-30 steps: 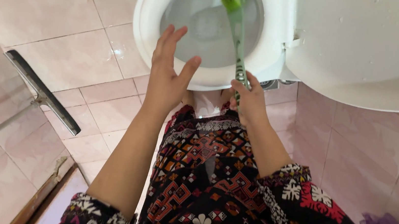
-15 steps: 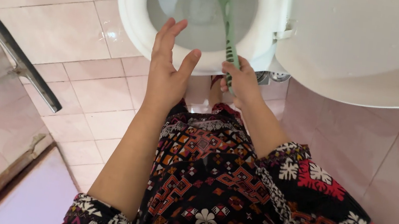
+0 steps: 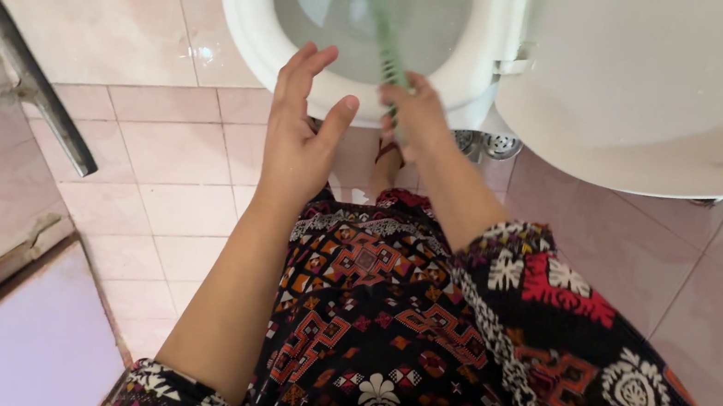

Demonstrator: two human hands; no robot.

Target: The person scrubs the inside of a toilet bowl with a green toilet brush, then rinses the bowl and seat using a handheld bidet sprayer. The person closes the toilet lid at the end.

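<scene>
We count two hands, one green toilet brush, one white toilet bowl with its raised lid, one squeegee and one floor drain.

Our right hand (image 3: 415, 112) is closed around the lower end of the green toilet brush (image 3: 378, 10). The fingers wrap the handle, so only a short stretch of it shows just above the knuckles. From that grip the handle runs up and away from the fingers into the toilet bowl (image 3: 250, 21), and the green brush head sits at the far end, well beyond the fingertips, blurred against the wet inner wall of the bowl.

Our left hand (image 3: 301, 135) holds nothing. Its fingers are stretched out and slightly spread, the thumb splayed toward the right hand, and the fingertips lie over the near rim of the bowl; we cannot tell whether they touch it. The brush handle passes just to the right of this thumb, apart from it.

The white toilet lid (image 3: 665, 85) stands to the right of the right hand's knuckles. The round metal floor drain (image 3: 498, 144) lies just beside the right wrist, under the lid's edge. The dark-bladed squeegee (image 3: 33, 81) rests on the pink tiled floor (image 3: 182, 151), well apart to the left of the left hand's fingers.
</scene>
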